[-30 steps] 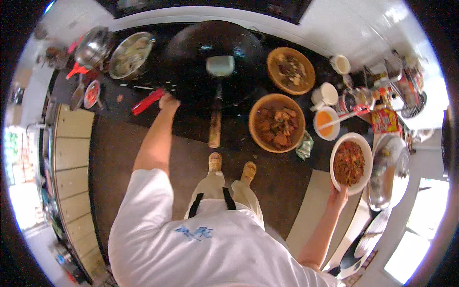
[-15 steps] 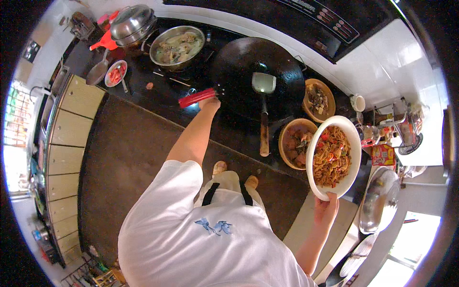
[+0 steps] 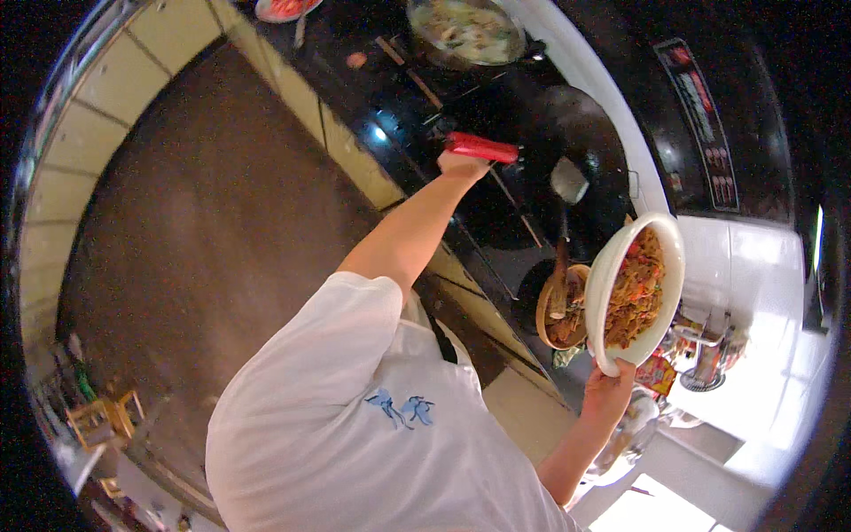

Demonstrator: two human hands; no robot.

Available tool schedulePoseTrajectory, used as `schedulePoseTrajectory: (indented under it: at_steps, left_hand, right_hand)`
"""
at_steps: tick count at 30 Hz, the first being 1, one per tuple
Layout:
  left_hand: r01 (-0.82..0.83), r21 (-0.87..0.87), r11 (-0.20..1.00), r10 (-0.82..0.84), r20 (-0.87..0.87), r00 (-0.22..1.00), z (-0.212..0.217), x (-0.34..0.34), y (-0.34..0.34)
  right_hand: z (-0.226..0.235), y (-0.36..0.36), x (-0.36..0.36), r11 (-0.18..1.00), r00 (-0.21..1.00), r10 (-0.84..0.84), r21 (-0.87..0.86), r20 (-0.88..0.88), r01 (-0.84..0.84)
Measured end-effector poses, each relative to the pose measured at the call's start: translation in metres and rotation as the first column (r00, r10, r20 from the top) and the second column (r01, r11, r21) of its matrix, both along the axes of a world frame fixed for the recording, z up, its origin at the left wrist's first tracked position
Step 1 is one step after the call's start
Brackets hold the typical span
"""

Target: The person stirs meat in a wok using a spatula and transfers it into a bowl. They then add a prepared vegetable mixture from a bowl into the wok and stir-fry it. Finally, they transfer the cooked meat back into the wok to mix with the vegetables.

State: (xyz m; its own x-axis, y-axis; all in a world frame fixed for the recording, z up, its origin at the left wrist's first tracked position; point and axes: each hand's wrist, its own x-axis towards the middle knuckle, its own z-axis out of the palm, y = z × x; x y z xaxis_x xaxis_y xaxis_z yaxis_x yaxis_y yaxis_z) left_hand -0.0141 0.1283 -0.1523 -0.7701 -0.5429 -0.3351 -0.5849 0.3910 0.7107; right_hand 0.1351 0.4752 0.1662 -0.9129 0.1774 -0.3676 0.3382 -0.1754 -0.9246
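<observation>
My left hand (image 3: 463,165) is closed round a long red grip-like thing (image 3: 483,148) at the near-left rim of the black wok (image 3: 596,146). Whether that thing is fixed to the wok I cannot tell. In the wok rests a spatula (image 3: 570,180), its wooden handle sticking out over a tan bowl of food (image 3: 560,332). My right hand (image 3: 609,390) grips the near rim of a large white bowl (image 3: 601,275), which is tilted. Cooked, shredded-looking food with red bits (image 3: 640,288) fills much of it. The bowl partly covers the wok's right side.
A metal pot of pale soup (image 3: 467,31) stands at the back left of the counter. Beyond it lies a dish of red pieces (image 3: 285,7) with a spoon. A range hood (image 3: 709,124) overhangs the right. A small rack (image 3: 709,355) stands by the wall.
The whole view has turned, so the counter runs more steeply. My right hand still holds the white bowl, which now shows more of its outer side. My left hand keeps the red thing.
</observation>
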Motion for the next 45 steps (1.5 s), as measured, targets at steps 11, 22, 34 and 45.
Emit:
schedulePoseTrajectory:
  at_steps: [11,22,34,45]
  left_hand:
    - [-0.218,0.093,0.972,0.227,-0.099,0.969,0.063,0.041,-0.001]
    - [-0.182,0.095,0.979,0.194,-0.127,0.973,0.060,0.031,0.003]
    - [-0.287,0.233,0.929,0.331,-0.174,0.928,0.053,0.029,0.008]
    - [-0.351,0.270,0.897,0.413,-0.225,0.883,0.048,0.024,0.018]
  right_hand:
    - [0.008,-0.028,0.000,0.985,0.985,0.174,0.004,0.016,-0.174]
    - [0.021,-0.018,-0.016,0.924,0.934,0.357,-0.141,-0.008,-0.355]
    - [0.014,-0.028,-0.028,0.949,0.957,0.289,-0.124,-0.016,-0.289]
    - [0.008,-0.020,-0.029,0.886,0.896,0.440,-0.137,-0.050,-0.443]
